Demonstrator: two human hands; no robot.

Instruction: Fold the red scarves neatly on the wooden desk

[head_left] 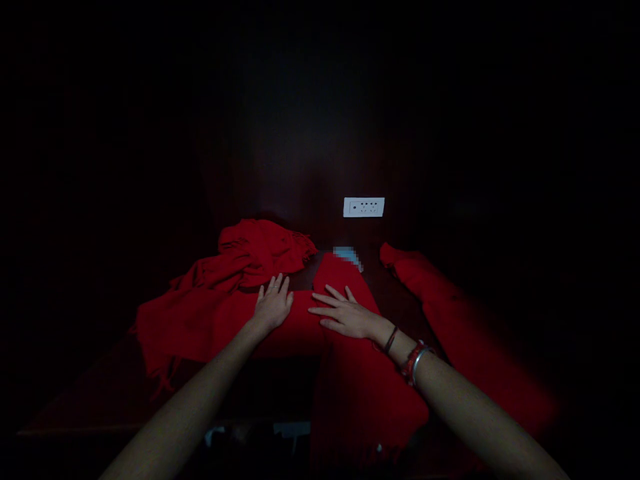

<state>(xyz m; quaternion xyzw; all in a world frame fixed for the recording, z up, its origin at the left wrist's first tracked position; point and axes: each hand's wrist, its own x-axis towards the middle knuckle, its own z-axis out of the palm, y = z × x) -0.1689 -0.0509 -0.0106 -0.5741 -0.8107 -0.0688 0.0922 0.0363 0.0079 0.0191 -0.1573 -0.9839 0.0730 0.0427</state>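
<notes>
A red fringed scarf is spread over a dark table in a very dim room. Part of it is bunched up at the back left, and a long strip hangs off the front edge. My left hand lies flat on the cloth, fingers stretched forward, a ring on one finger. My right hand lies flat beside it, fingers spread and pointing left. Bangles and a dark band circle my right wrist. Neither hand holds anything.
Another strip of red cloth runs along the table's right side. A white wall socket plate sits on the dark wall behind. A small pale object lies at the back of the table. The surroundings are almost black.
</notes>
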